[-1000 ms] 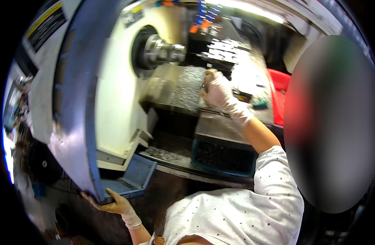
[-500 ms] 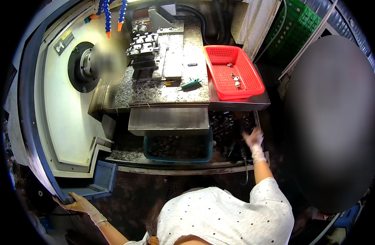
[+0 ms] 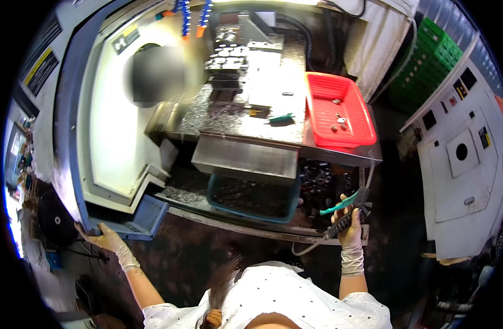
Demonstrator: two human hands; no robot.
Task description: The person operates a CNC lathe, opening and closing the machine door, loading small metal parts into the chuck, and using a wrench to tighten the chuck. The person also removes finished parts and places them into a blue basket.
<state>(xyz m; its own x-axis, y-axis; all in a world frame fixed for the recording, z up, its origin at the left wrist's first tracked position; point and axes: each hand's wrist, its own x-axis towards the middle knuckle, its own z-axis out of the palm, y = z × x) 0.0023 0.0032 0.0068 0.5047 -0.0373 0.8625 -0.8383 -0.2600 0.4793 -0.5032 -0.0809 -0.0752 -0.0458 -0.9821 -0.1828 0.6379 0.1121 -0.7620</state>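
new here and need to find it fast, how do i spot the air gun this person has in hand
Start at the red basket on the machine bed and look straight down past the dark parts under it. The gloved right hand grips the air gun there: black ribbed handle, teal trigger lever, a hose trailing off.

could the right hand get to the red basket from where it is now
Probably not straight away. The right hand is low at the machine's front edge, fingers closed on a black air gun; the red basket sits higher on the machine bed, nothing between. It would need a forward stretch.

Black air gun (image 3: 344, 220) with teal nozzle, held upright at the machine's lower front edge; hose trailing left.
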